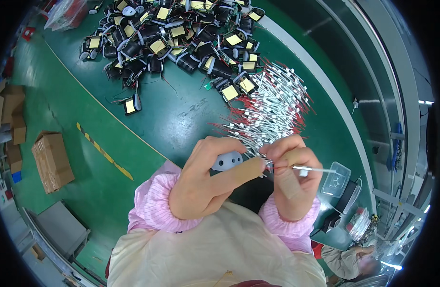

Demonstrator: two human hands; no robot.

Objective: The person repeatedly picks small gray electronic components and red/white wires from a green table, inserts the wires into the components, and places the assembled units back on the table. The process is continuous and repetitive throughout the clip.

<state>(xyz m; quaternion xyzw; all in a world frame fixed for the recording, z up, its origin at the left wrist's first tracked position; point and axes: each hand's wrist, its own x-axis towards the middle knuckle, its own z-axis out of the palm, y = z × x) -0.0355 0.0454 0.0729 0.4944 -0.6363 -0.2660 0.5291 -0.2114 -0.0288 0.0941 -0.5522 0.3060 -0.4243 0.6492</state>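
My left hand (201,184) is closed around a black unit with a rounded grey end piece (227,161), which has several dark holes in it. Most of that unit's black body is hidden by the hand and shadow. A white cable (315,170) with a small white plug sticks out to the right from the pinched fingers of my right hand (296,177). Both hands' fingertips meet, and thin wire ends seem to lie between them, too small to make out. Tan wraps cover some fingers. Just beyond the hands lies a pile of white cables with red wires (272,110).
A large heap of black units (181,38) with yellow pads covers the far part of the green table (167,115). To the right are a clear plastic box (335,179) and a black device (346,197). Cardboard box (53,160) stands on the floor at left. Another person (346,260) sits at lower right.
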